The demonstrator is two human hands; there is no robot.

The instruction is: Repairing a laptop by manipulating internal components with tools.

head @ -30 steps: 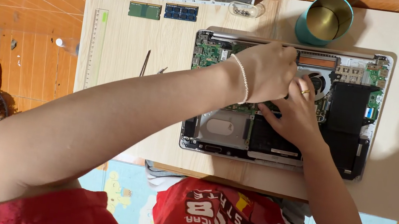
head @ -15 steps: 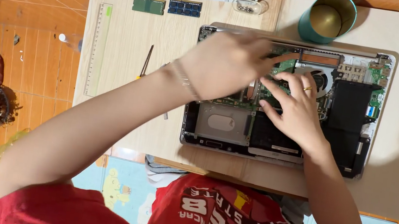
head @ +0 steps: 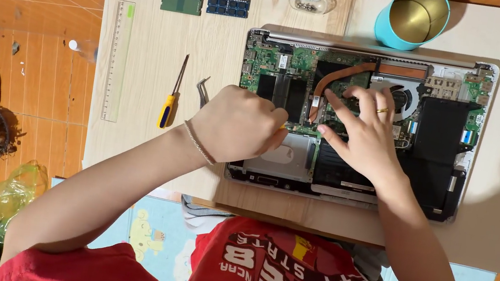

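The left hand (head: 236, 125) has been drawn back from the fan to the drive bay of the opened laptop (head: 357, 127), fisted on a tool, while the right hand (head: 363, 134) is kept spread on the board.

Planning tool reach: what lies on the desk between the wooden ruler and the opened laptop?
In the head view, a yellow-handled screwdriver and metal tweezers lie between the ruler and the laptop.
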